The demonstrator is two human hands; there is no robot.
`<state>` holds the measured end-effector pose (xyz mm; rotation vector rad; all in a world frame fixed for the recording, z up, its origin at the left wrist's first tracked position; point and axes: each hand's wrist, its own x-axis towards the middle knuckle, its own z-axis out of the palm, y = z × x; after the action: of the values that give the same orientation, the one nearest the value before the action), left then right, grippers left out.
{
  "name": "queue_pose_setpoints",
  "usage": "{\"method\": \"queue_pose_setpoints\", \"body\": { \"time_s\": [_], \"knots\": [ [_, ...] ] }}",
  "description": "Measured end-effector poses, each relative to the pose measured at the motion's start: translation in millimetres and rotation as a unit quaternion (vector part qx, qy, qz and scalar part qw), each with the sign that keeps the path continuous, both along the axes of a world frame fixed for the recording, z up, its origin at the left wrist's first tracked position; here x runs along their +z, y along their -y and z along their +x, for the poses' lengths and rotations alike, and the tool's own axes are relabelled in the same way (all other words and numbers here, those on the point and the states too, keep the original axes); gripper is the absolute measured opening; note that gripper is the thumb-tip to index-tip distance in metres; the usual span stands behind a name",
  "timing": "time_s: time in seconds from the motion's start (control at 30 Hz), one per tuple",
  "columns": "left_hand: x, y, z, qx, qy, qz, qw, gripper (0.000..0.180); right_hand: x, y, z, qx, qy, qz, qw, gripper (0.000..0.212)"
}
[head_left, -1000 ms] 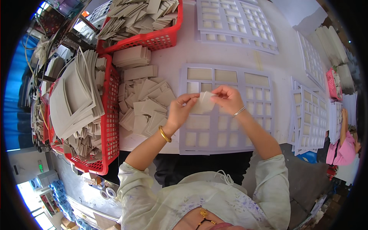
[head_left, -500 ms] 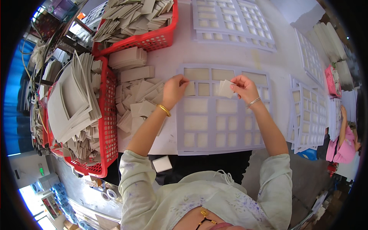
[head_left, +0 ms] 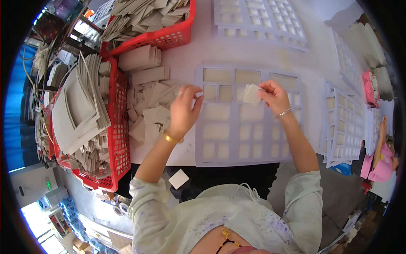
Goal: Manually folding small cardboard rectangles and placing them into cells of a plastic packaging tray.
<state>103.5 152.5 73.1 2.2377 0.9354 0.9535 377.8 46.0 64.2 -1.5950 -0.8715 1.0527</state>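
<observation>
A white frame panel [head_left: 229,142] with many rectangular openings lies flat on the table before me. My right hand [head_left: 275,99] is closed on a small fan of square grey cardboard pieces [head_left: 252,94], held above the panel's upper middle. My left hand [head_left: 185,111] hovers at the panel's upper left edge, with thumb and fingers apart and nothing seen between them. Beside its fingertips, a small cardboard square [head_left: 209,92] lies in an upper left opening. Left of that hand is a loose heap of cardboard pieces [head_left: 144,99].
Red plastic baskets full of cardboard stand at the left [head_left: 119,127] and far left [head_left: 169,44]. More white panels are stacked at the far side [head_left: 258,25] and right [head_left: 344,127]. One cardboard piece [head_left: 178,179] rests near my lap. Another person's arm [head_left: 381,135] shows at right.
My left hand has let go of a cardboard square at the upper left opening and drawn back left toward the heap. The right hand keeps its pieces, shifted slightly right.
</observation>
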Motion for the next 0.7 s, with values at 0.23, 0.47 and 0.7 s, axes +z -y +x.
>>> {"method": "queue_pose_setpoints", "body": {
  "time_s": [0.23, 0.47, 0.7],
  "knots": [
    [-11.2, 139.3, -147.4, -0.069, -0.085, 0.032, 0.993, 0.029, 7.2, 24.0, -1.1, -0.007, -0.015, 0.033, 0.999, 0.018],
    [-75.3, 222.3, -181.4, 0.127, -0.264, -0.161, 0.943, 0.067, 12.2, 24.2, -41.4, 0.072, -0.047, 0.047, 0.995, 0.018],
    [-41.9, 204.3, -147.2, -0.032, -0.042, -0.174, 0.983, 0.050, 12.4, 42.3, -85.0, 0.182, -0.021, 0.048, 0.982, 0.017]
  ]
}}
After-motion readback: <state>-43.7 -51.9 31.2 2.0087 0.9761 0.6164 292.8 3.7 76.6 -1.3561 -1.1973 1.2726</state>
